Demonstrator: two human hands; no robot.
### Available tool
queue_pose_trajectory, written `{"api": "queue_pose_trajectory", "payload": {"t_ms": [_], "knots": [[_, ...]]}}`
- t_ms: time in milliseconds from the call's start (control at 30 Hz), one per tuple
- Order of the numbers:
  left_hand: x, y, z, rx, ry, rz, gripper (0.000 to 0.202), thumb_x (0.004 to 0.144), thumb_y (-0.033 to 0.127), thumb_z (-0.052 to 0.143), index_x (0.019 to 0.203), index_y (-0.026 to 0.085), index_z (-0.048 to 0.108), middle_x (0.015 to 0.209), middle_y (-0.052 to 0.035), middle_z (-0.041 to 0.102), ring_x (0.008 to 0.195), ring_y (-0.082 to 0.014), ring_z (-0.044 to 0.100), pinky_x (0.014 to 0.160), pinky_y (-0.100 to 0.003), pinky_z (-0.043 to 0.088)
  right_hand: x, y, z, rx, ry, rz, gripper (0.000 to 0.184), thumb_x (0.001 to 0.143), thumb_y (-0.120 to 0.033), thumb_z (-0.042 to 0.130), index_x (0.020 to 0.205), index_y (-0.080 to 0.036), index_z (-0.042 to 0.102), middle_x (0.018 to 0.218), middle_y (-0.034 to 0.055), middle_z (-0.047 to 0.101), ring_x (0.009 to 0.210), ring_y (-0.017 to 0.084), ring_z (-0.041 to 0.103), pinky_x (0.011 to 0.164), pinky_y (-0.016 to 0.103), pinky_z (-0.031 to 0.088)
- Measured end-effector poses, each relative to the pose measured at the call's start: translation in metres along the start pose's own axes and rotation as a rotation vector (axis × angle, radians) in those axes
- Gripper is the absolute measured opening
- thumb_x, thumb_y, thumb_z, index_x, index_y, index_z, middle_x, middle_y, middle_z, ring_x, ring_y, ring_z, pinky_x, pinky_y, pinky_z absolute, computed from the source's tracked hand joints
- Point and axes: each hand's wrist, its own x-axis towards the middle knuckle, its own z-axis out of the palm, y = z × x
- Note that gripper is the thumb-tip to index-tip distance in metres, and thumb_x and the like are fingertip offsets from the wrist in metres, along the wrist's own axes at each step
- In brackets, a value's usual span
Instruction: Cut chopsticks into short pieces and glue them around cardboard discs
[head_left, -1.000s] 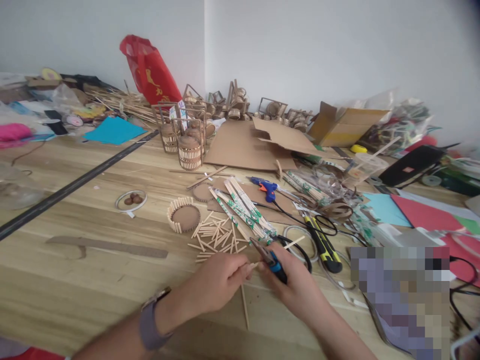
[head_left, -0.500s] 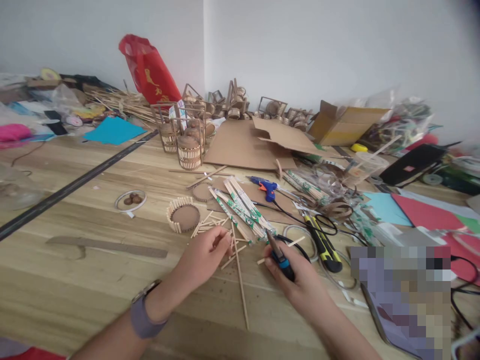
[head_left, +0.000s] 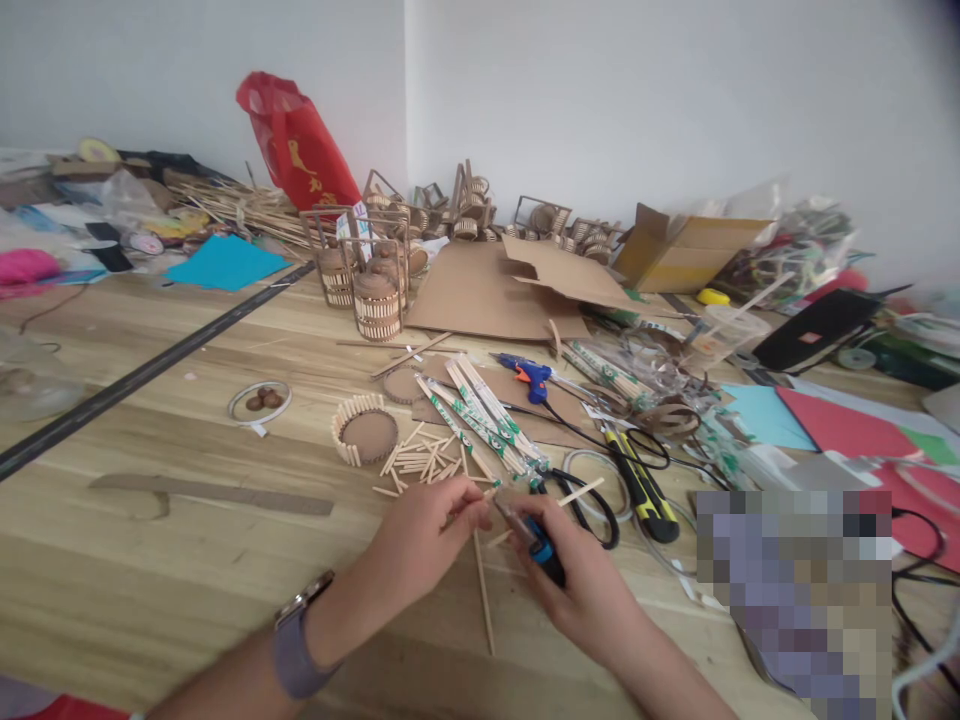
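Observation:
My left hand (head_left: 424,540) pinches a thin wooden stick (head_left: 480,580) near its upper end; the stick runs down across the wooden table (head_left: 150,570). My right hand (head_left: 581,585) is closed round blue-handled cutting pliers (head_left: 529,530), whose jaws point at the stick just beside my left fingertips. Just beyond my hands lies a heap of short cut sticks (head_left: 424,462). To the left of that heap stands a small round cardboard base ringed with sticks (head_left: 365,435).
Wrapped chopsticks (head_left: 487,420), a blue glue gun (head_left: 529,372), black scissors (head_left: 592,505) and a yellow-black utility knife (head_left: 641,490) lie to the right. Finished stick baskets (head_left: 375,295), flat cardboard (head_left: 495,290) and a red bag (head_left: 296,140) stand behind. A pixelated patch covers the lower right.
Half a second ago my left hand reached up into the cut sticks with the pliers held apart. Now both hands have come together, the pliers' jaws at the stick that my left hand pinches.

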Motion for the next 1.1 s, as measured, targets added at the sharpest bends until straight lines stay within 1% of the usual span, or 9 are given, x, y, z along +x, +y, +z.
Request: {"api": "queue_pose_trajectory", "payload": {"t_ms": [100,200,400,533,667,833,967,1033,1100], "knots": [[-0.003,0.002,0.007,0.058,-0.038,-0.004,0.020,0.090,0.032,0.051,0.080,0.020,0.063,0.075,-0.0006,0.070,0.069,-0.0179,0.063,0.059,-0.025,0.036,0.000,-0.003,0.001,0.029,-0.017,0.005,0.029,0.082,-0.012,0.047,0.110,-0.022,0.051,0.101,0.0062,0.068,0.089,0.018,0.066,0.078,0.027,0.051],[-0.003,0.004,0.002,0.091,-0.039,-0.013,0.024,0.092,0.034,0.049,0.079,0.020,0.063,0.074,-0.0004,0.070,0.070,-0.0178,0.063,0.059,-0.025,0.036,0.002,-0.003,-0.001,0.042,0.011,0.044,0.024,0.087,-0.019,0.046,0.111,-0.020,0.050,0.091,0.0053,0.068,0.080,0.018,0.066,0.073,0.026,0.051],[0.007,-0.004,-0.032,0.437,0.286,-0.188,0.023,0.097,0.030,0.045,0.084,0.020,0.061,0.074,-0.0011,0.068,0.069,-0.0193,0.061,0.061,-0.028,0.035,0.005,0.003,-0.003,-0.063,0.042,0.018,0.015,0.090,-0.023,0.044,0.099,-0.021,0.056,0.082,0.0042,0.066,0.073,0.019,0.063,0.066,0.027,0.049],[0.009,-0.013,-0.025,0.673,0.153,-0.092,0.019,0.092,0.023,0.053,0.076,0.018,0.062,0.082,-0.0051,0.068,0.083,-0.0230,0.062,0.068,-0.030,0.037,0.005,0.005,0.000,-0.097,0.030,-0.022,0.016,0.087,-0.017,0.045,0.098,-0.021,0.057,0.079,0.0038,0.063,0.074,0.019,0.062,0.065,0.027,0.047],[0.010,-0.015,-0.009,0.718,0.071,-0.111,0.019,0.091,0.021,0.053,0.076,0.017,0.064,0.082,-0.0077,0.069,0.079,-0.0237,0.063,0.068,-0.032,0.039,0.004,0.005,0.002,-0.109,0.024,-0.037,0.015,0.085,-0.014,0.046,0.094,-0.021,0.057,0.078,0.0040,0.062,0.075,0.020,0.061,0.064,0.027,0.047],[0.014,-0.016,-0.002,0.683,0.049,-0.149,0.025,0.089,0.019,0.047,0.071,0.016,0.065,0.076,-0.0094,0.068,0.072,-0.0233,0.061,0.064,-0.032,0.037,0.004,0.002,0.000,-0.138,0.018,-0.037,0.016,0.084,-0.014,0.046,0.093,-0.020,0.058,0.078,0.0051,0.063,0.075,0.021,0.061,0.062,0.028,0.047],[0.015,-0.016,-0.010,0.610,0.063,-0.139,0.026,0.087,0.021,0.047,0.065,0.017,0.061,0.069,-0.0049,0.063,0.066,-0.0183,0.055,0.061,-0.029,0.033,0.005,0.000,-0.001,-0.133,0.015,-0.037,0.015,0.083,-0.014,0.046,0.090,-0.021,0.058,0.079,0.0052,0.064,0.075,0.021,0.062,0.063,0.028,0.048],[0.016,-0.015,-0.016,0.367,0.032,-0.138,0.029,0.087,0.030,0.049,0.061,0.018,0.055,0.061,0.0002,0.055,0.060,-0.0148,0.048,0.057,-0.027,0.030,0.005,0.000,-0.001,-0.116,0.022,-0.027,0.014,0.084,-0.015,0.047,0.091,-0.021,0.058,0.080,0.0050,0.065,0.075,0.021,0.062,0.065,0.028,0.049],[0.016,-0.015,-0.020,-0.050,-0.057,-0.172,0.035,0.082,0.046,0.052,0.061,0.019,0.053,0.056,0.0040,0.047,0.055,-0.0125,0.041,0.054,-0.025,0.027,0.005,-0.001,-0.001,-0.093,0.039,-0.013,0.014,0.086,-0.017,0.047,0.093,-0.021,0.058,0.079,0.0043,0.065,0.074,0.020,0.063,0.066,0.028,0.049]]}}
